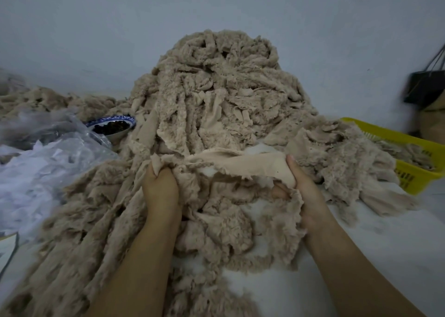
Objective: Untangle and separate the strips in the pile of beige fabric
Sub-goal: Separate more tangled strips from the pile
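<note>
Left hand [160, 186] and right hand [305, 189], fingers [291, 164] curled round one frayed-edged strip [240, 164] before the pile [216, 88], white table [373, 244] at right.

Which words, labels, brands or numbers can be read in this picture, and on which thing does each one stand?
None can be read. The bowl rim carries only a blue pattern; the yellow basket and black bag show no letters.
</note>
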Demonstrator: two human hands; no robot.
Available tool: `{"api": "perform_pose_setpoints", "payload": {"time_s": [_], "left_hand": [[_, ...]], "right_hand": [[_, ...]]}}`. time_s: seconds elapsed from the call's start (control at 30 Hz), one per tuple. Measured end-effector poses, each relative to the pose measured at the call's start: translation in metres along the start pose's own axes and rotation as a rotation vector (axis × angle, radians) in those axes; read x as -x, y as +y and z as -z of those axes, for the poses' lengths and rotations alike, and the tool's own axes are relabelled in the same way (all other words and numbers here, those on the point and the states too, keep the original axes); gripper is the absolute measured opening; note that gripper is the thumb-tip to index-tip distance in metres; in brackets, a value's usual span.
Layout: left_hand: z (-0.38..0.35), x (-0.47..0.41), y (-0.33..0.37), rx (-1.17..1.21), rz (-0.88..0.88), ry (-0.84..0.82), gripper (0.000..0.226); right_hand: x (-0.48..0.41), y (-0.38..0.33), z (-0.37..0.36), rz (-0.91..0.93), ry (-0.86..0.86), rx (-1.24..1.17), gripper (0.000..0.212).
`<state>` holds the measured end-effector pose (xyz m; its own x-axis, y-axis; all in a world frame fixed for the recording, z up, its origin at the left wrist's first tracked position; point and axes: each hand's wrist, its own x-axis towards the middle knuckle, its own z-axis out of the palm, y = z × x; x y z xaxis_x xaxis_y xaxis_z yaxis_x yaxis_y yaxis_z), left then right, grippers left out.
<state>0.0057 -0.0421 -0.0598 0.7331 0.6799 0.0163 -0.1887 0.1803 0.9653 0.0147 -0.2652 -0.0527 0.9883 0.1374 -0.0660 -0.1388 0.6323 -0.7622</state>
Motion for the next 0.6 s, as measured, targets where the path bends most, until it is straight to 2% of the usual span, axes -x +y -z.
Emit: {"api": "perform_pose_setpoints", "payload": {"time_s": [0.1, 0.2, 0.27, 0.37, 0.43, 0.53, 0.6], "left_hand": [[0.001, -0.002, 0.001, 0.108, 0.097, -0.053, 0.036], [0.001, -0.003, 0.003, 0.284, 0.149, 0.007, 0.045], [0.009, -0.006, 0.006, 0.344, 0.202, 0.067, 0.042], [0.024, -0.016, 0.009, 0.325, 0.322, 0.096, 0.041], [0.019, -0.012, 0.01, 0.216, 0.27, 0.066, 0.037], [0.001, 0.005, 0.01, 0.182, 0.162, -0.189, 0.025], [-0.002, 0.011, 0.012, 0.103, 0.119, -0.394, 0.029]], "right_hand": [[-0.001, -0.002, 0.003, -0.037, -0.002, -0.042, 0.036], [-0.005, 0.002, 0.007, 0.018, 0.053, 0.093, 0.042], [-0.004, 0.001, 0.011, -0.028, 0.074, 0.021, 0.051], [-0.005, -0.01, 0.023, -0.039, 0.139, -0.119, 0.053], [-0.006, -0.011, 0.021, -0.056, 0.122, -0.176, 0.048], [-0.006, 0.001, 0.004, -0.115, -0.031, -0.136, 0.042], [-0.004, 0.003, -0.003, -0.122, -0.103, -0.145, 0.021]]}}
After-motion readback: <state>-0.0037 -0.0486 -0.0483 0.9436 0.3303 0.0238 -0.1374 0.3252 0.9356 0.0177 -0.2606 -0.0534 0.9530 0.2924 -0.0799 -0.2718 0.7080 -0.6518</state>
